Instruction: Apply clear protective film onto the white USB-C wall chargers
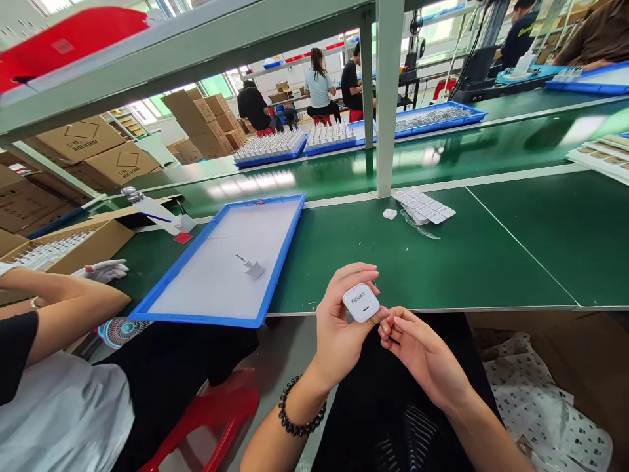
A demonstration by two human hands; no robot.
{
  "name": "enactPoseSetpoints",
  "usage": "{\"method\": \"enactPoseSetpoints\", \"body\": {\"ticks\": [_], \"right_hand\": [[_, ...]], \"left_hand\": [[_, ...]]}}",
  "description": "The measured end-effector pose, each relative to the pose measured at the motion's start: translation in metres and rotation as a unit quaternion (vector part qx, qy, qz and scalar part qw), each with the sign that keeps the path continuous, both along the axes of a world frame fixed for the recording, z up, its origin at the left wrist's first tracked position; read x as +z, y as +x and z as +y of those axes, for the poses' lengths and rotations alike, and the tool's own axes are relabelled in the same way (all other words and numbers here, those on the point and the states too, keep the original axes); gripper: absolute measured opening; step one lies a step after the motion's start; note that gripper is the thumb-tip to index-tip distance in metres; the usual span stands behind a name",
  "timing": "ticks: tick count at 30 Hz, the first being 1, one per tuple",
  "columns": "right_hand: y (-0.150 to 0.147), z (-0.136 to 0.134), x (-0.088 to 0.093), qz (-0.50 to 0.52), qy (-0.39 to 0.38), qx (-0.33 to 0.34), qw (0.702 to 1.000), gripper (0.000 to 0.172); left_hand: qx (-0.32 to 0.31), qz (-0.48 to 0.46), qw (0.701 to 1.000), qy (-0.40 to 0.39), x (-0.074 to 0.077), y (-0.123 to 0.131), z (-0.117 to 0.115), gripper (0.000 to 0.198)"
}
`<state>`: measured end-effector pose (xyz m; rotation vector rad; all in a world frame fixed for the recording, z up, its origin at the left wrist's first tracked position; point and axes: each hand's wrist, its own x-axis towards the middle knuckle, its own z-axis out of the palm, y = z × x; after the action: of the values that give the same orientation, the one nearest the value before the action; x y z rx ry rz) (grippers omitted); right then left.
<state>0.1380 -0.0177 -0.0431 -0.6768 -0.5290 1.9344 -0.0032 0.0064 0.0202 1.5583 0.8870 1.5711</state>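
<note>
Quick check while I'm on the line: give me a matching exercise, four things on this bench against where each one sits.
Things:
1. white charger
2. single plug piece
3. sheet of white pieces
4. bead bracelet

Places:
A. on the green table by the post
B. in the left hand
C. on the left wrist
D. in the blue tray

Pairs: 1-B, 2-D, 3-A, 4-C

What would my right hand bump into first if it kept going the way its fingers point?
Your right hand points up-left, fingertips already at the white charger held in your left hand. It would likely meet the charger first.
</note>
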Motion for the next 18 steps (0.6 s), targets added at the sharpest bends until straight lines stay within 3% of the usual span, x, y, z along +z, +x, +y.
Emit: {"method": "enactPoseSetpoints", "body": {"ticks": [10,14,16,18], "right_hand": [[-0.001,-0.001,-0.001,-0.005,-0.004,0.001,1.000,0.016],[-0.001,-0.001,-0.002,-0.014,-0.003,0.002,1.000,0.017],[0.001,-0.001,-0.002,-0.023,-0.002,0.005,1.000,0.017],[0.004,-0.002,-0.002,-0.033,0.002,0.009,0.999,0.018]], "left_hand": [[-0.029,0.037,0.998,0.050,0.007,0.002,-0.010,0.041],[0.019,0.160,0.982,0.099,0.006,-0.011,0.001,0.037],[0.097,0.327,0.930,0.138,0.010,-0.032,0.021,0.037],[0.186,0.553,0.802,0.129,0.019,-0.060,0.049,0.044]]}}
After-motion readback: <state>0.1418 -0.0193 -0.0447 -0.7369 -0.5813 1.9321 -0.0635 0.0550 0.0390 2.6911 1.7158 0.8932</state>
